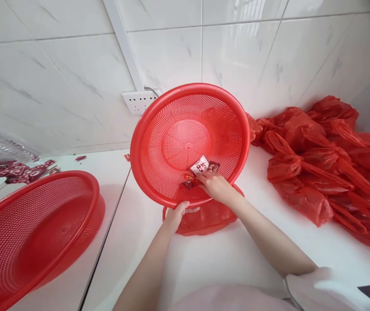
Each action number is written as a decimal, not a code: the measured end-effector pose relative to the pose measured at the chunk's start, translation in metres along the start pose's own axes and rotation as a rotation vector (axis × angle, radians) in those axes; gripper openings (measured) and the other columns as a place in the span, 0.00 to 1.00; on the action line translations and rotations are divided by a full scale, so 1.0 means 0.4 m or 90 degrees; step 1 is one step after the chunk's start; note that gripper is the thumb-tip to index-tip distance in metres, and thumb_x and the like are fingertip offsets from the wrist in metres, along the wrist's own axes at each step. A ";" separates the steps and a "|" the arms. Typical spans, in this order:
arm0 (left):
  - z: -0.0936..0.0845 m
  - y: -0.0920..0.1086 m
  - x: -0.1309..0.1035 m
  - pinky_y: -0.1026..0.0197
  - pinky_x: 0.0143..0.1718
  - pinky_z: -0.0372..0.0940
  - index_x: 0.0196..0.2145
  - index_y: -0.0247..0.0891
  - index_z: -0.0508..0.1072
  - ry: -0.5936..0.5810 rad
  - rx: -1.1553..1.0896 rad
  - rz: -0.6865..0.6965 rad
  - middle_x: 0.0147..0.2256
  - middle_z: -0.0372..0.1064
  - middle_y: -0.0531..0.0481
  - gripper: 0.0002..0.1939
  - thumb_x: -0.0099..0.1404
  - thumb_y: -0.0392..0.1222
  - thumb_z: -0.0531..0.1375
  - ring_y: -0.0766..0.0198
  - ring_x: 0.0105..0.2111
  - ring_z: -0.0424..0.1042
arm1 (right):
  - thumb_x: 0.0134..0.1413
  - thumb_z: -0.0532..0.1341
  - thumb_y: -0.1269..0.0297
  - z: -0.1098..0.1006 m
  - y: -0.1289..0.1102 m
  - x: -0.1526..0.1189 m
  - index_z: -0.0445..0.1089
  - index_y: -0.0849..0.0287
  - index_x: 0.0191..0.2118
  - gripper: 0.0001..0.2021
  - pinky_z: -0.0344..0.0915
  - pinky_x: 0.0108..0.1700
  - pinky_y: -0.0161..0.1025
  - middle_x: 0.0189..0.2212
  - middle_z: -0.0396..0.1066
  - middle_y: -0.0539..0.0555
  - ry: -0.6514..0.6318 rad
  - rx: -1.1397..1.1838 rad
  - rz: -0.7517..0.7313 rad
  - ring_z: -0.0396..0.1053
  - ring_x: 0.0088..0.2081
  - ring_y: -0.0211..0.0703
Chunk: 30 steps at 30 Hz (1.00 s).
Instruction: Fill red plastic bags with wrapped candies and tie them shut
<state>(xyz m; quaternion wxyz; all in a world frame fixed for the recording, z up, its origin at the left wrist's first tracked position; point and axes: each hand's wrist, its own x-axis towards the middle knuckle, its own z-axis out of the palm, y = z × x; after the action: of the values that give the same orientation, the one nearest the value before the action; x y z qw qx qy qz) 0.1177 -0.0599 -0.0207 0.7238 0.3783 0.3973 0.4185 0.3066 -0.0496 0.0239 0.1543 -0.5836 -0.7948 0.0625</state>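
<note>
Left hand (176, 215) is clutching the near rim of a tilted, round red perforated plastic basket (185, 137); right hand (215, 185)'s touching small shiny red-and-white packets (200, 165) inside, can't tell if gripping. I'd be bracing that rim above the thin red plastic bag (204, 223).

The view's left edge crops 1 red basket (42, 242); the tilted basket (186, 134) partly hides a red bag (206, 222).

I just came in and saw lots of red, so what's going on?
Someone's left grip holds a tilted red basket by its edge. The right grip is inside, at some small packets; whether it holds one is unclear. Under the basket's near edge is a red bag. Another basket stands on the left, and more bags lie piled on the right.
</note>
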 end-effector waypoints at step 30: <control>-0.023 0.008 0.023 0.42 0.47 0.70 0.48 0.34 0.72 0.024 -0.019 0.019 0.49 0.72 0.42 0.23 0.53 0.38 0.62 0.44 0.51 0.70 | 0.59 0.55 0.70 -0.043 0.008 -0.017 0.71 0.59 0.50 0.15 0.64 0.52 0.42 0.49 0.72 0.57 0.047 0.233 -0.040 0.69 0.49 0.46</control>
<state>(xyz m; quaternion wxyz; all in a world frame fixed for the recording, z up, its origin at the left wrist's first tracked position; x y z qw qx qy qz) 0.1114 -0.0485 -0.0238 0.7153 0.3657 0.3990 0.4420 0.3167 -0.0564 0.0381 0.2891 -0.5224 -0.7818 0.1795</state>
